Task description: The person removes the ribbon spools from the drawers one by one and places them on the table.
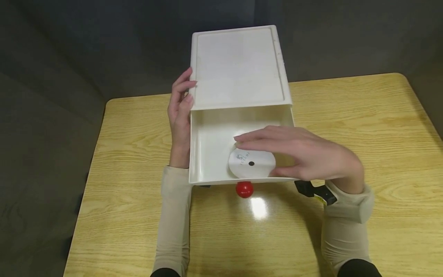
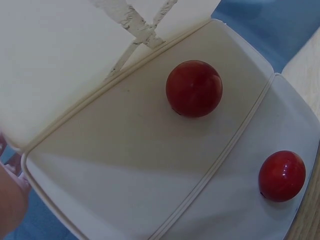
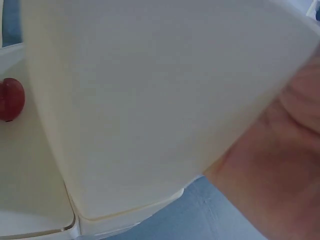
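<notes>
A white drawer cabinet (image 1: 238, 69) stands on the table with its top drawer (image 1: 211, 142) pulled out. Inside the drawer, near its front wall, lies a round white disc (image 1: 257, 169) with a dark centre hole and printed letters. My right hand (image 1: 294, 152) reaches over the drawer's right side, fingers extended across the disc's far edge and thumb at its right edge. My left hand (image 1: 180, 109) rests against the cabinet's left side, fingertips on the top edge. In the left wrist view, only part of that hand (image 2: 11, 195) appears.
A red round knob (image 1: 244, 189) shows at the open drawer's front. Below, two closed drawer fronts carry red knobs (image 2: 194, 89). Peeling residue (image 2: 142, 32) marks a white panel above them. The wood-grain table (image 1: 131, 154) extends around the cabinet; a dark curtain (image 1: 138, 38) hangs behind.
</notes>
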Available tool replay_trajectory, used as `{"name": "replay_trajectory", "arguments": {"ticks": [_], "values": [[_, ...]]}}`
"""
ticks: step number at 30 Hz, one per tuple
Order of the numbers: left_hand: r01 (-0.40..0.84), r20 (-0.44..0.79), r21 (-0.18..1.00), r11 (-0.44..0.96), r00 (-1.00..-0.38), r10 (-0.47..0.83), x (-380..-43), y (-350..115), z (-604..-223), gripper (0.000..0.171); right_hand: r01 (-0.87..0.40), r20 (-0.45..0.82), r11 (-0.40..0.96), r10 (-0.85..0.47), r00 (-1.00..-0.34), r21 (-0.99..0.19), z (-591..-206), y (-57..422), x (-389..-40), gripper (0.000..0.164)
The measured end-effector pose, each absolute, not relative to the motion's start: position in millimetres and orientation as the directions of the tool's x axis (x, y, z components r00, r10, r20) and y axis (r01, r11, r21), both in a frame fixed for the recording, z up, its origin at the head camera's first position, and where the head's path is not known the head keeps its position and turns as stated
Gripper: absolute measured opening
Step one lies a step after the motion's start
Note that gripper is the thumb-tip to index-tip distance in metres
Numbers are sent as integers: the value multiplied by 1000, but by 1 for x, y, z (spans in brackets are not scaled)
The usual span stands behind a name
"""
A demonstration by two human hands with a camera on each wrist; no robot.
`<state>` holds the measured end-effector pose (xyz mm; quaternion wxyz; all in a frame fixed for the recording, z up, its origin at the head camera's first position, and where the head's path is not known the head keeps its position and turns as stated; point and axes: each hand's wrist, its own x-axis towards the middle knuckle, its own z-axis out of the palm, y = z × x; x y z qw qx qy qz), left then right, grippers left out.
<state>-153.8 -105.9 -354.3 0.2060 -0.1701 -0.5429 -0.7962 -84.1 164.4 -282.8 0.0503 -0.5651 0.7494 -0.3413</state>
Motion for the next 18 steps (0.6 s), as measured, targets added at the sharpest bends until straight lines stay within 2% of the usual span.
{"name": "replay_trajectory", "arguments": {"ticks": [2,4,11,18], "values": [[517,499,794,-319,-855,-144,-154,-106,-355,28,-800,289,177,-870,-400,-574,-282,163,-83,82],[517,498,796,-316,-855,-145,-154,-106,-355,28,-806,287,187,-870,-402,-562,-283,162,-82,83],[495,477,810,-314,-868,-136,-153,-107,-354,27,-858,353,82,-888,-293,-508,-285,164,-87,94],[487,469,817,-309,-873,-135,-153,-107,-353,27,-843,371,13,-894,-250,-537,-288,166,-89,86]]}}
